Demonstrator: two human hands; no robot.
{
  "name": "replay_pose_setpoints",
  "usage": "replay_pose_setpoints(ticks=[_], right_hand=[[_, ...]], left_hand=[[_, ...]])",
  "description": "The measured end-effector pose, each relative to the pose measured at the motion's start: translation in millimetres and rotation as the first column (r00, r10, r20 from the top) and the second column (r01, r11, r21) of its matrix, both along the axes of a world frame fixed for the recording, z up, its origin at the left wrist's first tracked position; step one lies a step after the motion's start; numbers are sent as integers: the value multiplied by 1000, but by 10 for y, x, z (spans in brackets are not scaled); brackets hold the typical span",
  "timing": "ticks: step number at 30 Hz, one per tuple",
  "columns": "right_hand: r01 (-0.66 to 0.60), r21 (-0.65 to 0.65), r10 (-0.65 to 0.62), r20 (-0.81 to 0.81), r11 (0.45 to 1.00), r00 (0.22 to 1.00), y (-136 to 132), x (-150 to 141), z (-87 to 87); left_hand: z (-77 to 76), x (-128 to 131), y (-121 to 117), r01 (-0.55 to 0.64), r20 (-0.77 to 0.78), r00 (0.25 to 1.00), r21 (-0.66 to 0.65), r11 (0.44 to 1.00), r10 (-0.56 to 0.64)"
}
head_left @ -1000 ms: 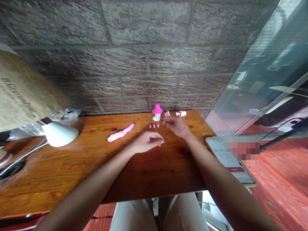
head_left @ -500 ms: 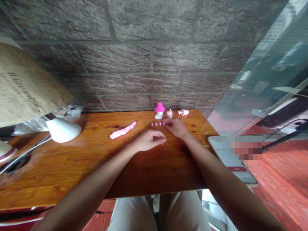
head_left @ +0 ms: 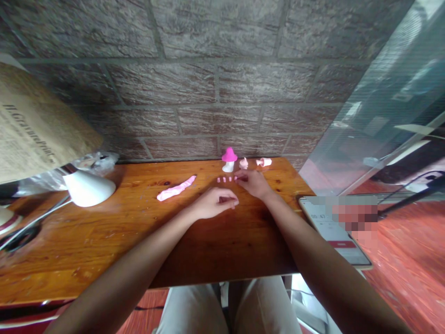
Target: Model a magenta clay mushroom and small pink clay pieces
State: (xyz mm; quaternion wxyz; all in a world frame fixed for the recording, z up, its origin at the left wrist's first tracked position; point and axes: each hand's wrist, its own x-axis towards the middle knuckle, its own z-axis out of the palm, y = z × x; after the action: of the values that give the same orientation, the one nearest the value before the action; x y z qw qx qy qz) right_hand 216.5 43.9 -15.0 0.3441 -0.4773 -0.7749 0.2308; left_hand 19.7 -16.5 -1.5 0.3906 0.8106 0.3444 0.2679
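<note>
My right hand is beside a row of several tiny pink pieces on the table. Its thumb and forefinger are closed on the rightmost pink piece. Left of it, my left hand rests low over the wood, fingers curved, thumb and fingertips meeting; anything between them is too small to see. Behind the row stands a mushroom-shaped figure with a bright pink cap and white stem. Near it are a small pale pink lump and a pale pink cup-like piece lying on its side. A long pink clay-like strip lies farther left.
The wooden table meets a brick-patterned wall. A lamp with a white base and printed paper shade stands left, near crumpled clear plastic. A phone or tablet lies at the right edge, beside a glass panel.
The whole view has shifted very slightly. Both hands keep nearly the same pose, and the pink pieces stay in place.
</note>
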Motion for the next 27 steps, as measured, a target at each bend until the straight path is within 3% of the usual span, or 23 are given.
replay_pose_setpoints(ticks=[21,24,27], right_hand=[[8,66,-14,93,998,996,-20,9,35],[-11,69,8,46,998,999,-48,8,86],[-44,76,49,-55,996,997,-116,-22,161]], left_hand=[[-2,10,-21,-14,60,998,-34,999,16],[-26,9,3,-147,151,977,-16,989,148],[-31,-20,55,-364,279,894,0,931,350]])
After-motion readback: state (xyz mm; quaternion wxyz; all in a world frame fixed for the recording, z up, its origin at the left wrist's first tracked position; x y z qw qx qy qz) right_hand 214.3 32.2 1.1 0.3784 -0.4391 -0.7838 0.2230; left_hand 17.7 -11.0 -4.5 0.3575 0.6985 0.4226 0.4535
